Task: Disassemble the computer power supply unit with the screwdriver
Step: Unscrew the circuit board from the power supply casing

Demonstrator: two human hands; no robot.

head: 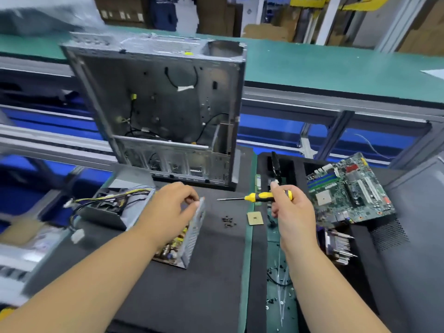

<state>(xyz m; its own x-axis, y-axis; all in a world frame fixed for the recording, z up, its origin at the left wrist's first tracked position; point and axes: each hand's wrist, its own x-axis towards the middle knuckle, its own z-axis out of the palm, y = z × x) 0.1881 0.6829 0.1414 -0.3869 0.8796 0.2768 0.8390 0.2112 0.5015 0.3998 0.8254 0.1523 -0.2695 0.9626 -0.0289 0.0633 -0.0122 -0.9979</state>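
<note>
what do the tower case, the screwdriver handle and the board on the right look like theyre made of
Tower case: looks like bare sheet metal, dull grey, with folded edges and punched holes.
Screwdriver handle, gripped in the right hand: probably moulded plastic or rubber, yellow with black sections; the shaft looks like dark steel.
Board: green circuit laminate with plastic slots and small metal parts.
</note>
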